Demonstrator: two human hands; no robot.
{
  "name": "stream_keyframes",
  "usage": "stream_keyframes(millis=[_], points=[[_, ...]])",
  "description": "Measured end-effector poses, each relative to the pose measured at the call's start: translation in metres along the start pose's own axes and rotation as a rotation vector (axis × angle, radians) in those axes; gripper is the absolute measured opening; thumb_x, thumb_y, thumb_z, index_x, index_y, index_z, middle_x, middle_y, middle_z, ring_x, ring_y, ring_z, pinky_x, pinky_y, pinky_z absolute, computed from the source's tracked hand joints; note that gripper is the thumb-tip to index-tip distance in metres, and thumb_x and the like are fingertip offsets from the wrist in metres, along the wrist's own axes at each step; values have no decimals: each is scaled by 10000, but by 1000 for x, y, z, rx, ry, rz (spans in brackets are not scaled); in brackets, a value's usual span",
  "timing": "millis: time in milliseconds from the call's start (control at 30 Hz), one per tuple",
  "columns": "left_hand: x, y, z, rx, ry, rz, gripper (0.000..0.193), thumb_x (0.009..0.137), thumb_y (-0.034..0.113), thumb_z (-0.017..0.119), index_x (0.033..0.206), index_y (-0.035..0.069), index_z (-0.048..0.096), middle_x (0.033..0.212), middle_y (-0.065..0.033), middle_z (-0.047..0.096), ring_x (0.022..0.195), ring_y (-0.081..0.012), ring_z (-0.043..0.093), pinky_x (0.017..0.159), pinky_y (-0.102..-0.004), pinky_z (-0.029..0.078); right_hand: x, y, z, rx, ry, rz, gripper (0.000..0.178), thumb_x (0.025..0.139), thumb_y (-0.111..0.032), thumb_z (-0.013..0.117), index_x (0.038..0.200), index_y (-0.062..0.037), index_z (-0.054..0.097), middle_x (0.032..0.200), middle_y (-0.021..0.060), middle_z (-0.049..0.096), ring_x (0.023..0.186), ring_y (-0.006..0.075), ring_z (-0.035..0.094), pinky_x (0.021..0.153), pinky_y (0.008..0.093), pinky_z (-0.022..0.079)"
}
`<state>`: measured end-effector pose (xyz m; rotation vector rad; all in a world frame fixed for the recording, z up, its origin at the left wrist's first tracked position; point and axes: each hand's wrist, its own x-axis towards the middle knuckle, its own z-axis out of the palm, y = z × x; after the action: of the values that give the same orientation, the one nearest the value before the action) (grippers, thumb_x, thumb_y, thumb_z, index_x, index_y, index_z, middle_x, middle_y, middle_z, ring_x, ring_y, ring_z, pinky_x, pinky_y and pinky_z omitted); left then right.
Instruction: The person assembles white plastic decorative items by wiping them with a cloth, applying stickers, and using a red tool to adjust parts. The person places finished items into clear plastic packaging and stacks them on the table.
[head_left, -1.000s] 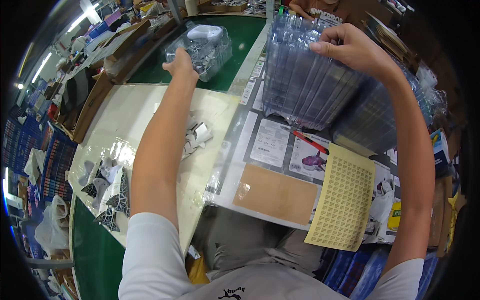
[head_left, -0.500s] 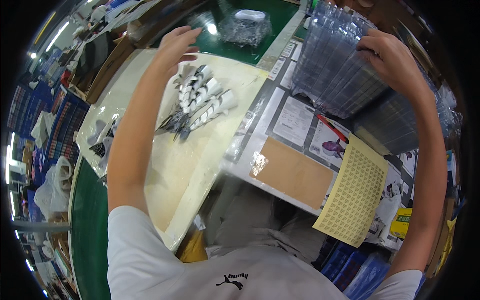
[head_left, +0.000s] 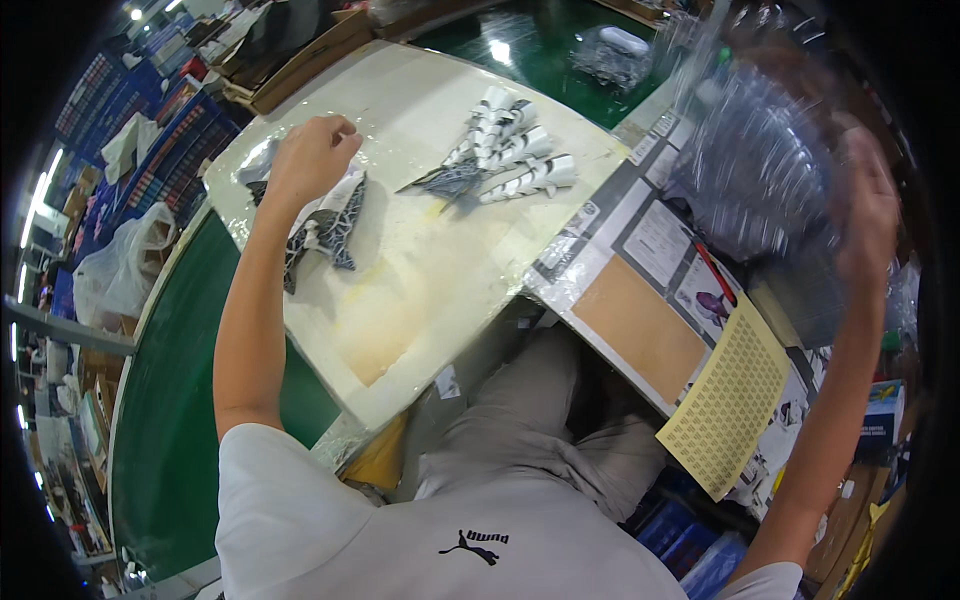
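My left hand [head_left: 318, 158] is over the left part of the cream board [head_left: 420, 280], fingers curled inward; what they hold, if anything, is hidden. Under and beside it lie black-and-white tail-shaped pieces [head_left: 338, 232] with a web-like pattern. A fanned bunch of white rolled pieces with dark bands and dark tails [head_left: 520, 150] rests farther right on the board. My right hand [head_left: 868, 205] is at the far right, smeared by motion, beside a stack of clear plastic packs [head_left: 755, 165] that is blurred too. Whether it grips a pack I cannot tell.
A red cutter [head_left: 715, 268], a brown sheet [head_left: 640, 322] and a yellow printed sticker sheet [head_left: 728, 395] lie on the right-hand worktop. A plastic-wrapped item [head_left: 615, 55] sits on the green surface beyond. An open carton [head_left: 300, 60] stands behind the board.
The view has turned left. My left hand has moved from beside the banded bunch to the patterned pieces, its fingers curling. My right hand has shifted to the right side of the packs.
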<state>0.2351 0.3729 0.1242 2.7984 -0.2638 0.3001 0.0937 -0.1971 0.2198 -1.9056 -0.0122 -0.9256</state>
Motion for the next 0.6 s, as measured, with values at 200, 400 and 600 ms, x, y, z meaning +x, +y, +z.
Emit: stream_keyframes(millis=[200,400,600], points=[[4,-67,3,109,-325,-19,402,869,347,717,993,-25,804,884,-253,764,820,-369,744,790,-442,569,-80,90,59,-55,-551,767,302,1048,-369,696,1067,-73,752,671,-68,569,503,25,444,429,216,304],[-4,-48,34,170,-328,-31,475,857,390,675,1061,-27,776,981,-264,766,933,-420,741,883,-473,567,-66,83,102,-497,-493,158,351,998,-309,698,1012,35,765,851,143,736,797,265,694,754,386,524],[-29,9,42,183,-365,-19,667,901,499,673,1324,-16,682,1162,-284,739,1124,-444,702,1004,-476,536,-69,72,225,-782,-659,-168,371,928,-380,734,999,-23,806,1007,200,776,982,395,737,922,467,574]])
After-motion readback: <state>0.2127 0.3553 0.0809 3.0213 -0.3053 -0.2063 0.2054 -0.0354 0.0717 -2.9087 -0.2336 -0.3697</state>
